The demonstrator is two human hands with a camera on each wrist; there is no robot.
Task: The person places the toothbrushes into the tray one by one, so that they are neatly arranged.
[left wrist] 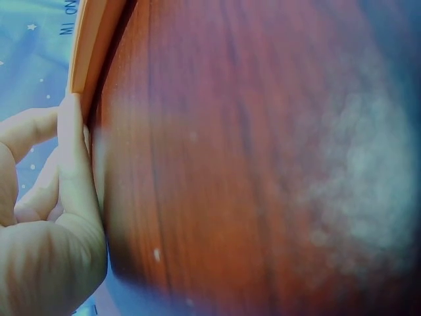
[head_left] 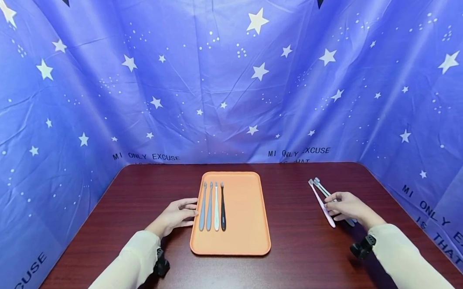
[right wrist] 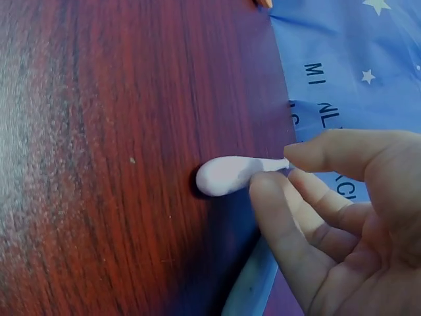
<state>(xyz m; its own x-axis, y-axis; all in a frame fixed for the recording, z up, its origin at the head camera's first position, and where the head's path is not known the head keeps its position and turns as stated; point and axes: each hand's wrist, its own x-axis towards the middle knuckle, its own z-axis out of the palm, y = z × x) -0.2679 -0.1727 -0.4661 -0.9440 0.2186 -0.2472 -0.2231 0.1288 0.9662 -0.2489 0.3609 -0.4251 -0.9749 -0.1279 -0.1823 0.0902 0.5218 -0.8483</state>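
My left hand (head_left: 177, 217) touches the left edge of an orange tray (head_left: 244, 244); its fingers are fairly straight, and the left wrist view shows them at the tray rim (left wrist: 92, 59). On the tray's left half lie several toothbrushes side by side: two grey-blue, a white toothbrush (head_left: 216, 210) and a black toothbrush (head_left: 223, 212). At the right, my right hand (head_left: 346, 208) pinches a pink toothbrush (head_left: 323, 205) between thumb and fingers, its rounded handle end (right wrist: 220, 176) pointing away from the palm. Beside it, a bluish toothbrush (right wrist: 253, 283) lies partly hidden under the hand.
The dark red-brown wooden table (head_left: 296, 263) carries everything. A blue curtain (head_left: 228, 83) with stars and lettering surrounds its back and sides. Black wrist devices sit on both cuffs, the right device (head_left: 363, 246) close to the tabletop.
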